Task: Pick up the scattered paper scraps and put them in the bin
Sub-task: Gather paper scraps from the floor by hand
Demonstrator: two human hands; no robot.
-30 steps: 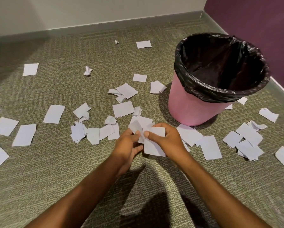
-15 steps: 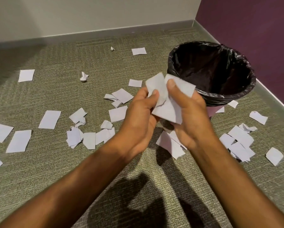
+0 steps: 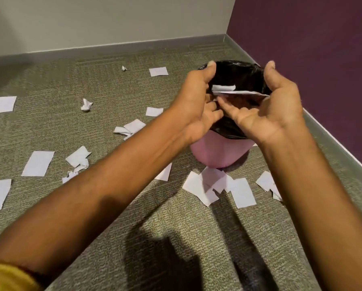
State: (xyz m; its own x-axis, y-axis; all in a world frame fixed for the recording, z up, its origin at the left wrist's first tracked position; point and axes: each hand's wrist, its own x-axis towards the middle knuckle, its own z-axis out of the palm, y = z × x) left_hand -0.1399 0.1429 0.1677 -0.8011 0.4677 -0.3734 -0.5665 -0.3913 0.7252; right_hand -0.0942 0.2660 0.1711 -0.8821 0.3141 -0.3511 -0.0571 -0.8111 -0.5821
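Left hand: the left hand (image 3: 196,106) is up over the bin (image 3: 215,153), thumb raised, fingers loosely spread, gripping nothing.
Right hand: the right hand (image 3: 276,114) mirrors it, thumb up, fingers reaching left, palm open.
Paper in play: we've got a long scrap (image 3: 241,92) and a small scrap (image 3: 223,88) between the two hands, right above the black liner (image 3: 228,131).
Contact: the long scrap's right end seems to meet the right thumb web, but edge-on we can't be sure.
Key relation: the bin mouth lies directly below the paper, so we judge the drop is straight down, no reach needed.
Long axis: the long scrap runs left to right, spanning hand to hand and within the rim.
Nearer hand: the small scrap sits just beside the left thumb.
Edges: the purple wall (image 3: 312,59) closes off the right and the far wall closes the back.
Open room: the carpet (image 3: 91,238) is free to the left and near.
Next pickings: a near cluster (image 3: 209,185) lies just in front of the bin, with more paper (image 3: 38,163) well off left.
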